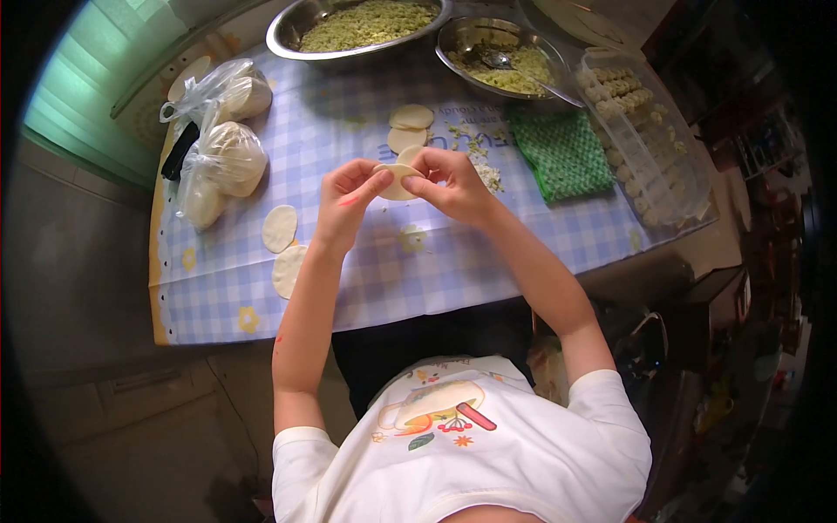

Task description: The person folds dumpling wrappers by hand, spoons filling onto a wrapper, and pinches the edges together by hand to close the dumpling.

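Observation:
Over the middle of the table, both hands hold a thin round dough wrapper (398, 185) by its edges. My left hand (347, 193) pinches its left side between thumb and fingers. On the opposite side, my right hand (455, 185) pinches the wrapper the same way. Another pale round edge shows just behind it; I cannot tell whether it belongs to the held piece. Two overlapping wrappers (410, 117) lie beyond the hands. Two more wrappers (280, 229) rest near my left forearm, which partly covers the nearer one.
A large metal bowl (275, 39) of chopped green filling stands at the back. Beside it, a smaller bowl (449, 63) holds filling and a spoon (497, 59). A green cloth (562, 157) and a clear box (689, 179) of dumplings lie right. Knotted plastic bags (231, 161) of dough sit left.

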Motion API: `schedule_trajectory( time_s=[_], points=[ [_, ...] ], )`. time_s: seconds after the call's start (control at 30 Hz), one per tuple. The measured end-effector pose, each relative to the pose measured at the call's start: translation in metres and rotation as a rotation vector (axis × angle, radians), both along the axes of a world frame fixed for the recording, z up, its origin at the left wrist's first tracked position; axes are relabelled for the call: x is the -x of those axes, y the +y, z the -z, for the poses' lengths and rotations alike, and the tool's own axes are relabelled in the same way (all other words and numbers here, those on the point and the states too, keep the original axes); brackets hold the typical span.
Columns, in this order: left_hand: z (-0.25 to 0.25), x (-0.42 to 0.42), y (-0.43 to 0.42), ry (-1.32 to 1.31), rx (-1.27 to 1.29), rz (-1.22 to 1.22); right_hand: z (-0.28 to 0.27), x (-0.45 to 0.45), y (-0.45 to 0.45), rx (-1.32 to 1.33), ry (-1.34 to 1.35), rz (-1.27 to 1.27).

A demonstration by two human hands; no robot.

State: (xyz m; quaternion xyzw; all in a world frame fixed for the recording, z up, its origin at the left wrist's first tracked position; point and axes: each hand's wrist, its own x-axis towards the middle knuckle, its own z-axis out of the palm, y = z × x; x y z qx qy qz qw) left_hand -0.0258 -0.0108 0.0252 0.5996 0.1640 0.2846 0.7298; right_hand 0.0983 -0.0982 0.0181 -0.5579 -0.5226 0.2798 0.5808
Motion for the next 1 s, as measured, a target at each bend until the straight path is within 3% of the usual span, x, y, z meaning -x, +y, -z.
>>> schedule_trajectory(
  time_s=[0.07,0.17,0.33,0.47,0.63,0.73,0.83,1.0],
  points=[
    [0.002,0.001,0.001,0.014,-0.041,-0.005,-0.003,0.003,0.000,-0.008,0.136,-0.085],
    [0.004,0.002,0.000,0.031,-0.066,0.003,-0.002,-0.003,0.000,0.051,0.065,-0.083],
    [-0.006,-0.003,-0.010,0.011,0.019,-0.009,-0.003,-0.003,-0.002,0.041,0.128,-0.079],
    [0.002,-0.002,-0.003,0.014,-0.051,-0.014,0.004,-0.001,0.002,-0.038,0.187,-0.102],
    [0.007,0.001,0.000,0.082,-0.136,-0.003,0.002,0.000,0.004,0.013,0.010,-0.079],
    [0.004,-0.001,-0.004,0.088,-0.054,-0.017,0.003,-0.001,0.003,0.018,0.050,-0.071],
    [0.005,-0.006,-0.006,0.086,0.216,0.055,0.000,-0.003,0.001,-0.015,0.111,-0.024],
    [0.012,-0.003,-0.002,0.039,0.195,0.106,-0.005,-0.006,0.000,-0.114,0.222,0.074]
  ],
)
